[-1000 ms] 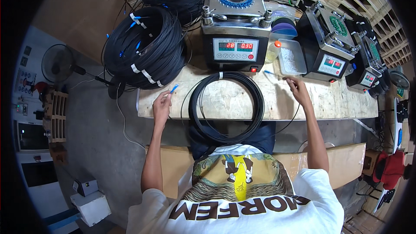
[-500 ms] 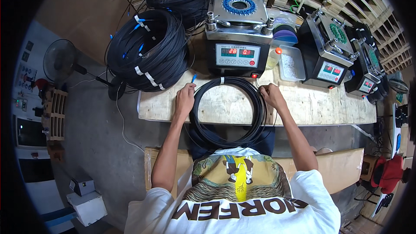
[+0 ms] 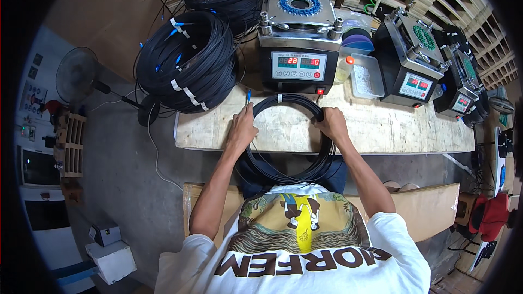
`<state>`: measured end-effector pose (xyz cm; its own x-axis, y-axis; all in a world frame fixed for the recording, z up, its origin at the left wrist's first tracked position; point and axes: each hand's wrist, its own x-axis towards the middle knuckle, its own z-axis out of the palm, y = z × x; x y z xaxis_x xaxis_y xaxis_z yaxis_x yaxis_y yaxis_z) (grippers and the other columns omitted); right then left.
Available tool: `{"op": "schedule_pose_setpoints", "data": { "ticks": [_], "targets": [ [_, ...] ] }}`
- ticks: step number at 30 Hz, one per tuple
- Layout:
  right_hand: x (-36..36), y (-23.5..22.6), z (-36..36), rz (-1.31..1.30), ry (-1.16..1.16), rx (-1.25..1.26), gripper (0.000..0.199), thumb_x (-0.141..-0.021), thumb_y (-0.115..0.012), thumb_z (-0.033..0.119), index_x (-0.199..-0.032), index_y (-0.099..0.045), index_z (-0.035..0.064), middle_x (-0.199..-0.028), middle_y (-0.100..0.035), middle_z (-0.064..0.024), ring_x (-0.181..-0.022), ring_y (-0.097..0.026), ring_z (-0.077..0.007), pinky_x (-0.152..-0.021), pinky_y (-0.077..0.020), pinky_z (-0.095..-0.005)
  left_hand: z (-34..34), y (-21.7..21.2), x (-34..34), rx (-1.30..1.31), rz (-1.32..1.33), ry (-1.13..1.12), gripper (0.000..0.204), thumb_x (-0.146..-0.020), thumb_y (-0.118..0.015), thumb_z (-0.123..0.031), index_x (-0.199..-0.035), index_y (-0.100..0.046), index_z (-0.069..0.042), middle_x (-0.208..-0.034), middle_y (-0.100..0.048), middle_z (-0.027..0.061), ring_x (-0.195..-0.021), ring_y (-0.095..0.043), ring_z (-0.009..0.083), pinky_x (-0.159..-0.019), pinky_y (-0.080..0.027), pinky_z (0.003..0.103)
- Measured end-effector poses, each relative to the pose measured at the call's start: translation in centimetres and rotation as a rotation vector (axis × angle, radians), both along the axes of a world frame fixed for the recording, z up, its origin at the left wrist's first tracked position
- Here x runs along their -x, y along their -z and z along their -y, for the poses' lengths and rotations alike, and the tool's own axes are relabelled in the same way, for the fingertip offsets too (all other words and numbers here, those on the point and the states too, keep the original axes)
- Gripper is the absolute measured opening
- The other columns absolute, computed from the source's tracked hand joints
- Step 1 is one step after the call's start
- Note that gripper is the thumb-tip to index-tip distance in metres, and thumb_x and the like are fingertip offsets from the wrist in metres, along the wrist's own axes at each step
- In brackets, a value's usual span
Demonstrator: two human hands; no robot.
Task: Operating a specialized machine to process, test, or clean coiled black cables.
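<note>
A coil of thin black cable [image 3: 299, 99] rests partly on the table's front edge and partly over my lap. White tape [image 3: 280, 98] binds its far side. My left hand [image 3: 243, 128] is closed on the coil's left side. A blue connector [image 3: 249, 96] on a cable end sticks up just past those fingers. Across from it, my right hand [image 3: 333, 124] is wrapped round the coil's right side, its fingertips partly hidden. A few loose strands hang along the near right of the coil.
Behind the coil stands a black polishing machine [image 3: 294, 83] with a lit display. Left of it lie large stacked black cable coils [image 3: 188, 71]. A red-capped bottle [image 3: 344, 69] and a clear plastic tub [image 3: 367, 79] sit to the right, beside another machine [image 3: 409, 88]. A fan [image 3: 79, 76] stands left.
My left hand has moved right and onto the coil, bringing the blue connector along. My right hand has shifted slightly left, over the coil's right side.
</note>
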<state>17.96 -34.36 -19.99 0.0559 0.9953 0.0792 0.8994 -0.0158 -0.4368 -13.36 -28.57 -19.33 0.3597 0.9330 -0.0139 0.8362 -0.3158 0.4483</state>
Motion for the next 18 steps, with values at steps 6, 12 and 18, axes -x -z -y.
{"op": "schedule_pose_setpoints", "data": {
  "ticks": [6,12,18],
  "targets": [
    [-0.9,-0.9,0.4,-0.358,-0.020,0.140,0.023,-0.071,-0.077,0.011,-0.081,-0.069,-0.0086,-0.062,-0.063,-0.0204,-0.054,-0.060,-0.0236,-0.056,-0.0479,-0.0394,0.3,-2.1,1.7,0.272,0.181,0.035,0.070,-0.075,-0.065,-0.002,-0.141,-0.041,0.005,-0.122,-0.061,0.0305,-0.115,-0.060,0.0431,-0.101,-0.046,0.043],
    [-0.5,-1.6,0.1,-0.412,-0.086,0.201,0.023,-0.074,-0.075,0.010,-0.084,-0.067,-0.0094,-0.062,-0.064,-0.0191,-0.059,-0.066,-0.0197,-0.057,-0.0509,-0.0362,0.3,-0.8,2.7,0.488,0.408,0.036,0.067,-0.080,-0.059,-0.003,-0.144,-0.039,0.001,-0.122,-0.066,0.0199,-0.112,-0.065,0.0308,-0.097,-0.047,0.035],
    [-0.2,-2.3,1.6,-0.407,-0.095,0.122,0.035,-0.073,-0.078,0.017,-0.099,-0.068,-0.0046,-0.073,-0.066,-0.0244,-0.070,-0.068,-0.0360,-0.068,-0.0519,-0.0432,1.7,-0.3,2.9,0.393,0.449,0.087,0.071,-0.081,-0.052,0.001,-0.149,-0.034,-0.004,-0.118,-0.066,0.0120,-0.102,-0.065,0.0229,-0.089,-0.048,0.032]
  ]
}}
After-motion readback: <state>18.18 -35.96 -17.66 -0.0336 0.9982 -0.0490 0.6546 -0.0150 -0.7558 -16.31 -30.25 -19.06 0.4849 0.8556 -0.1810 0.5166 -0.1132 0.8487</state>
